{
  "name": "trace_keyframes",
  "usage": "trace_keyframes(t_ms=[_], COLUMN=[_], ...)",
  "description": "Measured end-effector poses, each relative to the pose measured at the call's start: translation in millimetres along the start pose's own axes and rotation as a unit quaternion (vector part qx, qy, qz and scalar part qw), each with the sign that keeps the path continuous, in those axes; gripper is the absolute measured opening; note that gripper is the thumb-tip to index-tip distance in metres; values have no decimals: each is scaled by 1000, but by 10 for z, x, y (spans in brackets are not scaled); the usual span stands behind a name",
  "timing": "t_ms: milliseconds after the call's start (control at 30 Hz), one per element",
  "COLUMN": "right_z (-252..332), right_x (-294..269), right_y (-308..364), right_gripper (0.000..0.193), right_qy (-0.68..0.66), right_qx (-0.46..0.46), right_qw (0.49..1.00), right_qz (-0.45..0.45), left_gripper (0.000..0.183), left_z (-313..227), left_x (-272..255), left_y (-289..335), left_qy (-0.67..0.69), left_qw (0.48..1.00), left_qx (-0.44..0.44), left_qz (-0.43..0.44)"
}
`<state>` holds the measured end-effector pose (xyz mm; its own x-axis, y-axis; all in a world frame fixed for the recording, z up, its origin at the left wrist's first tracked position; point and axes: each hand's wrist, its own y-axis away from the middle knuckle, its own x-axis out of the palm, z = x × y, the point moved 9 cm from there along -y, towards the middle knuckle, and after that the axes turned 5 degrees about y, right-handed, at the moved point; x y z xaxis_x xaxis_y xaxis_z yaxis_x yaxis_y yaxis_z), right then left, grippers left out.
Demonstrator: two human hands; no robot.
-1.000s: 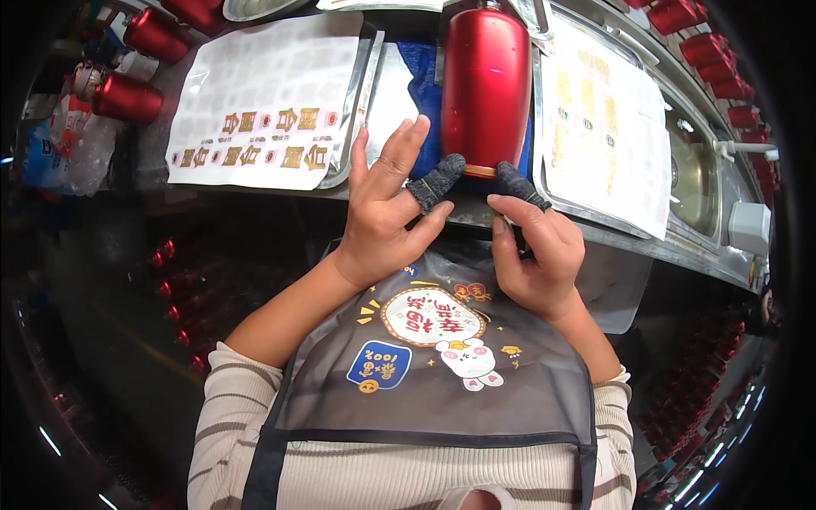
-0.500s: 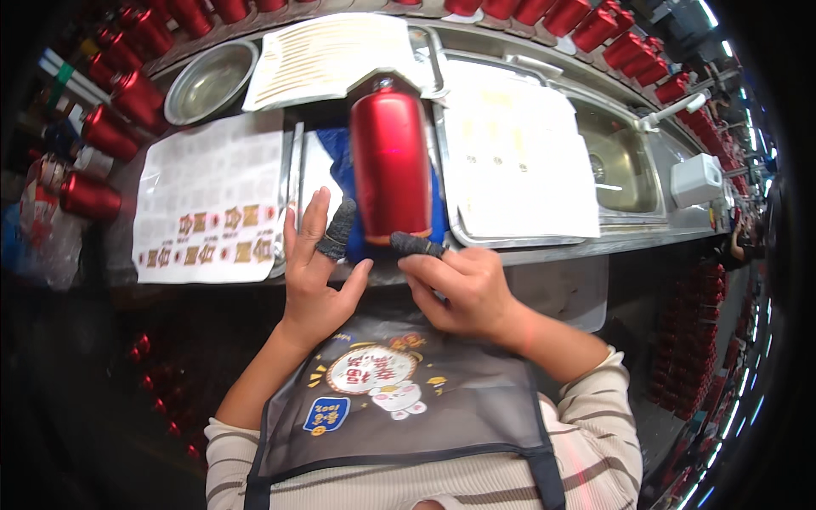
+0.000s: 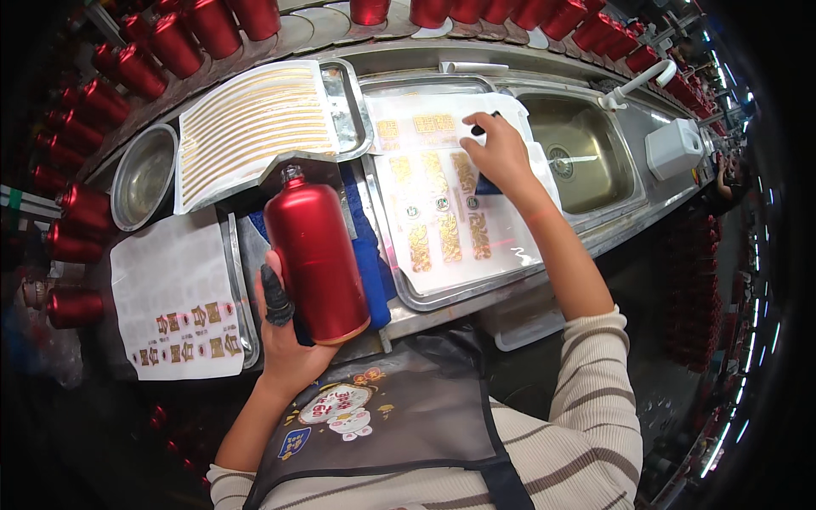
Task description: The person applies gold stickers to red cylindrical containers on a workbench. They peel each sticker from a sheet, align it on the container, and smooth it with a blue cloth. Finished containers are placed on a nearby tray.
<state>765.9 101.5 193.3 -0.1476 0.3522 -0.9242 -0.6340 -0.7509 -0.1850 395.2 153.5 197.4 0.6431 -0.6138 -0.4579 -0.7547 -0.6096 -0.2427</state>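
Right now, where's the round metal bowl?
Head view, upper left: the bowl sits just left of the striped sheet, farther left than the red bottle in your left hand.

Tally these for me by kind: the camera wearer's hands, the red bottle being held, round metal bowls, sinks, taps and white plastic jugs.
Hands: 2 (left hand, right hand)
Red bottle being held: 1
Round metal bowl: 1
Sink: 1
Tap: 1
White plastic jug: 1
Total: 7
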Motion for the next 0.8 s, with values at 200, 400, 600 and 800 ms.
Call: trace_keyframes(t_ms=[200, 400, 600, 800], right_z=[-228, -568, -408, -612], right_x=[216, 345, 371, 356], right_y=[-805, -1104, -1248, -1393], right_gripper=[56, 43, 30, 20], right_qy=[131, 69, 49, 18], right_qx=[-15, -29, -54, -60], right_qw=[988, 983, 982, 989], right_qz=[82, 167, 173, 131], left_gripper=[123, 130, 129, 114], left_z=[-84, -262, -241, -315], left_x=[-29, -3, 36, -35], left_y=[5, -74, -30, -92], left_qy=[-50, -109, -129, -122], left_qw=[998, 993, 990, 992], left_qx=[-26, -23, -2, 26], left_qz=[8, 44, 50, 2])
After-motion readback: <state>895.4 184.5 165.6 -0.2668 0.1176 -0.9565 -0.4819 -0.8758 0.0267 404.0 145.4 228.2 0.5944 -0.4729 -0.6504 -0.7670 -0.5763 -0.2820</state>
